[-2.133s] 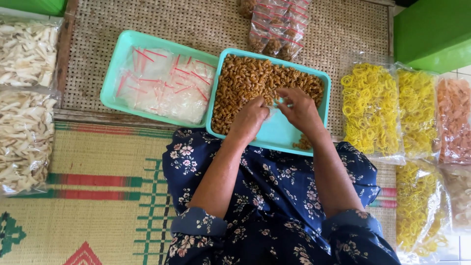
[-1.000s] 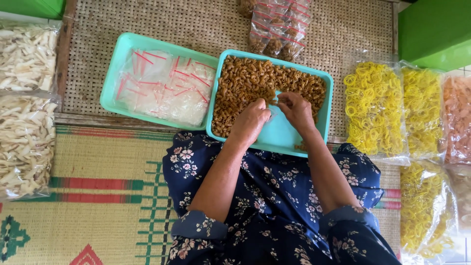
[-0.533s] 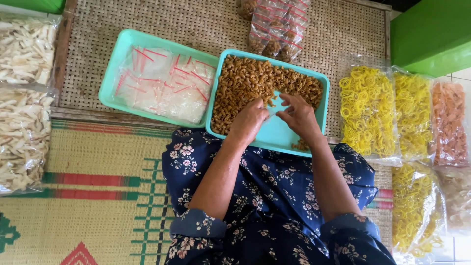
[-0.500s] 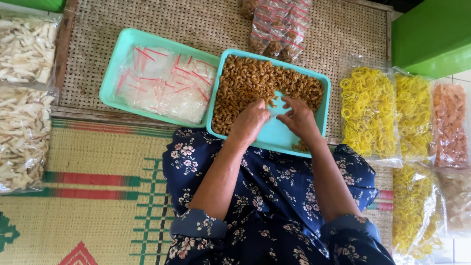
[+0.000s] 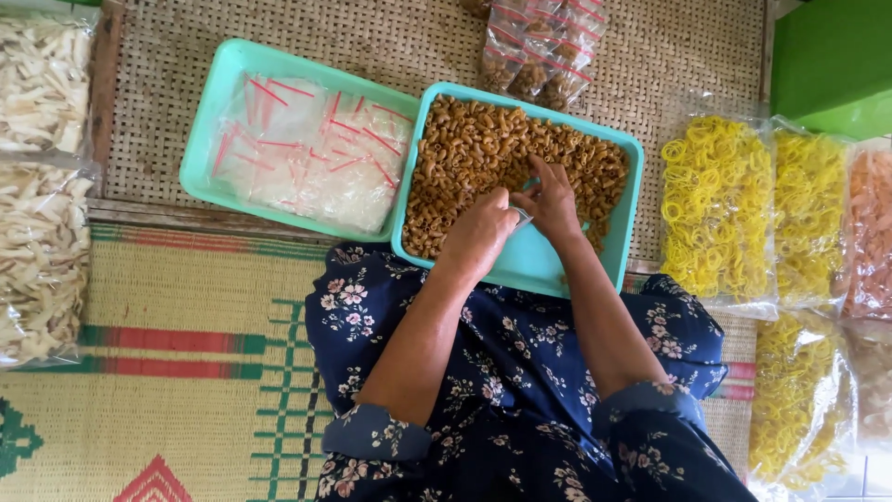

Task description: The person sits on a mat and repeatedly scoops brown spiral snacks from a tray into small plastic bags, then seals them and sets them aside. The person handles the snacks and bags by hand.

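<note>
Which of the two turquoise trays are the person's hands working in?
The right-hand tray, heaped with brown curled snacks. Both the left hand and right hand are in it. The other tray holds only clear bags with red strips.

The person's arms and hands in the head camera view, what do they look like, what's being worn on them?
Both forearms are bare. The sleeves are dark navy cloth printed with small pale pink and white flowers, pushed up to about the elbow, each ending in a plain blue-grey cuff. The left hand and right hand are bare; no gloves, rings, watch or bracelets show.
</note>
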